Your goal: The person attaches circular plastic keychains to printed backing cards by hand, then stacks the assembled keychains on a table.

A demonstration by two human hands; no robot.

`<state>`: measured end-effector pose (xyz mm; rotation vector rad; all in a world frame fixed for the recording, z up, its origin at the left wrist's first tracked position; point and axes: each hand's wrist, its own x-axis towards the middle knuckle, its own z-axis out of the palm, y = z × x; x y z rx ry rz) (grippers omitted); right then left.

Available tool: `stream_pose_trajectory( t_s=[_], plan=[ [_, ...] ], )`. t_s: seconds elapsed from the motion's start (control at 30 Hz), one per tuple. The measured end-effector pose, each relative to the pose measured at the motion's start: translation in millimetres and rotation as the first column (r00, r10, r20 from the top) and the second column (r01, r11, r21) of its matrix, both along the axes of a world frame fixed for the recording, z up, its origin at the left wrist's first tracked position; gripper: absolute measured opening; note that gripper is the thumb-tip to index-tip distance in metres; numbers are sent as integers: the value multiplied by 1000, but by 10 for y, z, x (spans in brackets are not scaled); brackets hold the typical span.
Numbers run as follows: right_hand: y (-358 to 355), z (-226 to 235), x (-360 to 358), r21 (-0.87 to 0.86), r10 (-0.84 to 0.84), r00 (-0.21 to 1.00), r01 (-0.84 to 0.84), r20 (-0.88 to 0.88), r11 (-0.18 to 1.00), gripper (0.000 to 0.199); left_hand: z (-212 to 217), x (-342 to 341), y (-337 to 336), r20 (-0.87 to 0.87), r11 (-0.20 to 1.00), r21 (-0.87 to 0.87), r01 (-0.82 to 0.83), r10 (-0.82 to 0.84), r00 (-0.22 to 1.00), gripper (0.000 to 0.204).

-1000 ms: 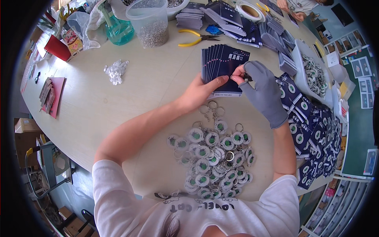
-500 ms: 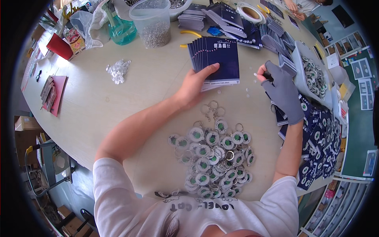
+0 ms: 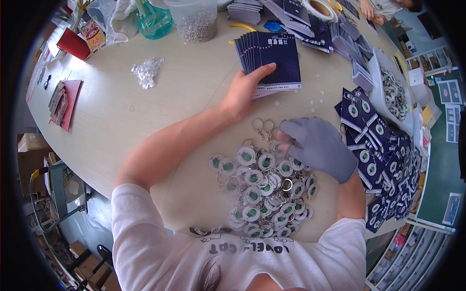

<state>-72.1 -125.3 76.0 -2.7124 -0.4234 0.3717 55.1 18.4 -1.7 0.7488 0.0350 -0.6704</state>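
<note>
My left hand (image 3: 247,89) grips a fanned stack of dark blue cards (image 3: 281,53), thumb on top, above the middle of the table. My right hand (image 3: 318,148), in a grey fingerless glove, is over the far end of a heap of keychains (image 3: 252,196). Its bare fingertips are bent together on a keychain there, partly hidden and blurred. The keychains are round and clear with green centres and metal rings. Several small clear dots (image 3: 312,102) lie between the cards and the right side. Dark blue cards bearing round keychains (image 3: 383,150) are piled at the right.
At the right stands a white bin (image 3: 376,77) of ring parts. Card stacks (image 3: 291,22) and a tape roll (image 3: 318,9) are at the back, near a tub of metal parts (image 3: 194,24) and a green spray bottle (image 3: 154,22). Clear pieces (image 3: 146,72) lie left; another person's hand (image 3: 371,14) shows far right.
My right hand has moved from beside the card stacks down and left onto the keychain heap. A group of cards with keychains now lies at the top of the right pile. My left hand keeps its grip.
</note>
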Motion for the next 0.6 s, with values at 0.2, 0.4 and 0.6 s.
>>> stream_pose_trajectory(
  t_s=[0.2, 0.4, 0.6],
  plan=[
    [-100, 145, 50, 114, -31, 973, 58, -227, 992, 14, 28, 0, 14, 12, 997, 34, 64, -64, 998, 41],
    [-410, 313, 108, 329, -13, 969, 97, -248, 939, 16, 89, -22, 23, -7, 998, 6, 69, -69, 998, 32],
    [-584, 637, 333, 424, -9, 864, 257, -503, 868, 24, 90, -9, 0, -32, 999, 2, 50, -50, 998, 31]
  ],
)
